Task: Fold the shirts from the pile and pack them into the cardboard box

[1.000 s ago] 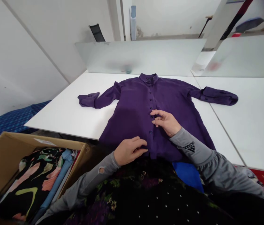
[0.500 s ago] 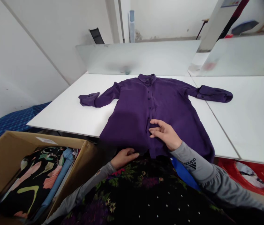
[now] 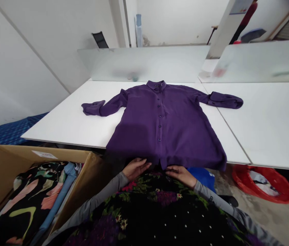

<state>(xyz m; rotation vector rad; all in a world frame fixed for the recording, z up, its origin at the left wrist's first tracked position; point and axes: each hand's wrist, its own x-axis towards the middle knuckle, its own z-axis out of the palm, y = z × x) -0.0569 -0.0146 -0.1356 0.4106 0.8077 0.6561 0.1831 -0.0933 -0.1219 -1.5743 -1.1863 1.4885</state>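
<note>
Left hand [image 3: 136, 169]: by the tabletop's [image 3: 267, 126] near edge, fingers loosely bent, pointing inward.
Right hand [image 3: 181, 175]: near the left, fingers curled, grip unclear.
Forearms [image 3: 97, 199]: slanting inward.

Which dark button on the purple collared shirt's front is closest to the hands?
The lowest visible dark button on the purple collared shirt; the other front buttons line up above it.
</note>
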